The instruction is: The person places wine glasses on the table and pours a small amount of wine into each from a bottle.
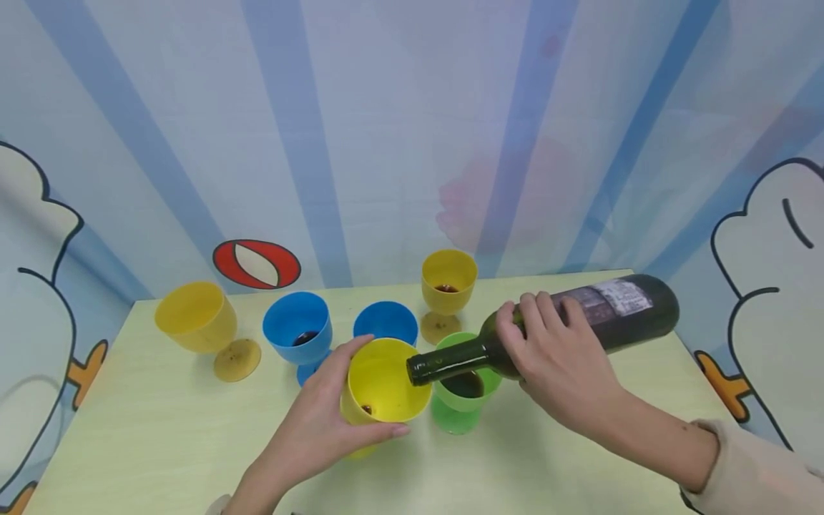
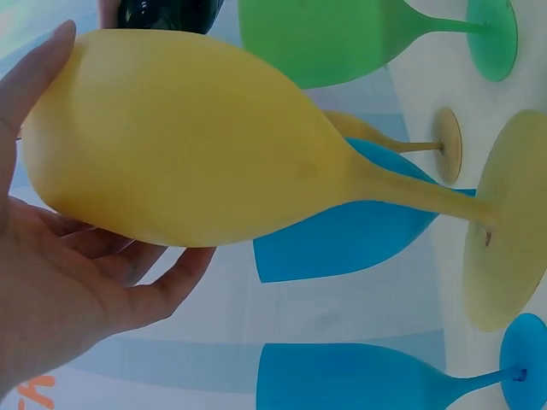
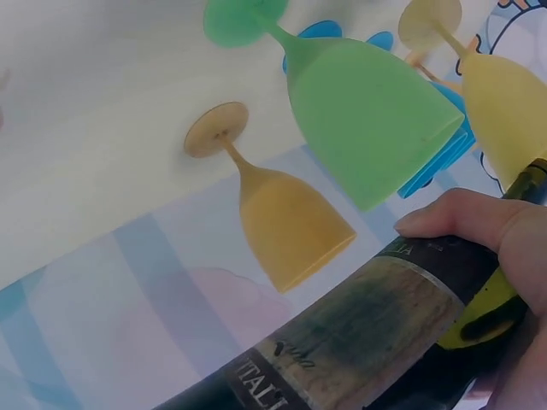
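My left hand (image 1: 315, 422) holds a yellow goblet (image 1: 393, 368) by its bowl, thumb on the near side and fingers curled round the other. A small dark spot of liquid shows deep in this bowl. My right hand (image 1: 566, 365) grips a dark green wine bottle (image 1: 650, 307) around its body, near the shoulder. The bottle lies tilted almost level, its mouth at the right rim of the yellow goblet. In the left wrist view the yellow goblet (image 2: 188, 145) shows its full bowl, stem and foot. The bottle's label (image 3: 367, 316) faces the right wrist camera.
Beneath the bottle neck stands a green goblet (image 1: 458, 420) with dark liquid. Behind are two blue goblets (image 1: 297, 311), one partly hidden, and another yellow goblet (image 1: 449, 272). One more yellow goblet (image 1: 199, 322) stands far left on the pale table (image 1: 129, 443). A printed curtain (image 1: 399, 143) hangs behind.
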Demonstrator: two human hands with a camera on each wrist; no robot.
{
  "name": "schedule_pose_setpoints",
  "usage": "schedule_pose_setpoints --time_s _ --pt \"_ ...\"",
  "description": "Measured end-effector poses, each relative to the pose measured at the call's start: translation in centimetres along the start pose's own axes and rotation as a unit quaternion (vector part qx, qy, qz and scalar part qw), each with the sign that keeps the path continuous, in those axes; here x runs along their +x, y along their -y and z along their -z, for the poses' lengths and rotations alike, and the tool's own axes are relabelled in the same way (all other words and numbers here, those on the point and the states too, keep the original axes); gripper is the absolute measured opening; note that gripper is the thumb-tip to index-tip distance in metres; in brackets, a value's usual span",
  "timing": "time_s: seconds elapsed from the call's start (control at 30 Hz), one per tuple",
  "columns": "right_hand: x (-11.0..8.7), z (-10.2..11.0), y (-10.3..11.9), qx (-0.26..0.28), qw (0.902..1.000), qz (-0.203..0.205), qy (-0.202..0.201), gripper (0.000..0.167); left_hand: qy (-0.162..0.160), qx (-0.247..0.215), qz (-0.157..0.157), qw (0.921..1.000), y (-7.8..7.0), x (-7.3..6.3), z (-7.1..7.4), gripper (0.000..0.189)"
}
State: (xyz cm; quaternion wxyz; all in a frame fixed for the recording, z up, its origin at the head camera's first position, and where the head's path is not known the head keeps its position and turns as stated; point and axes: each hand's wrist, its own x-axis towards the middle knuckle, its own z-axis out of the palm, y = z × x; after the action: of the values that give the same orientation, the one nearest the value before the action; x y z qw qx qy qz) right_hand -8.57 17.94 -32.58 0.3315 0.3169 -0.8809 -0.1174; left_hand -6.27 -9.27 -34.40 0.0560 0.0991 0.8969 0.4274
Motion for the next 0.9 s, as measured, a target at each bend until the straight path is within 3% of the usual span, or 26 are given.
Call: schedule_pose_setpoints --time_s 0.27,0.9 --pt "0.28 0.41 0.44 -0.020 0.9993 0.003 0.033 0.050 -0.003 -0.002 -0.001 1.0000 0.19 -0.01 -0.13 0.093" --pt "0.12 0.34 0.63 -0.036 0.9985 0.013 0.040 0.060 -0.008 -0.006 -0.002 1.0000 0.82 0.14 -0.97 0.091"
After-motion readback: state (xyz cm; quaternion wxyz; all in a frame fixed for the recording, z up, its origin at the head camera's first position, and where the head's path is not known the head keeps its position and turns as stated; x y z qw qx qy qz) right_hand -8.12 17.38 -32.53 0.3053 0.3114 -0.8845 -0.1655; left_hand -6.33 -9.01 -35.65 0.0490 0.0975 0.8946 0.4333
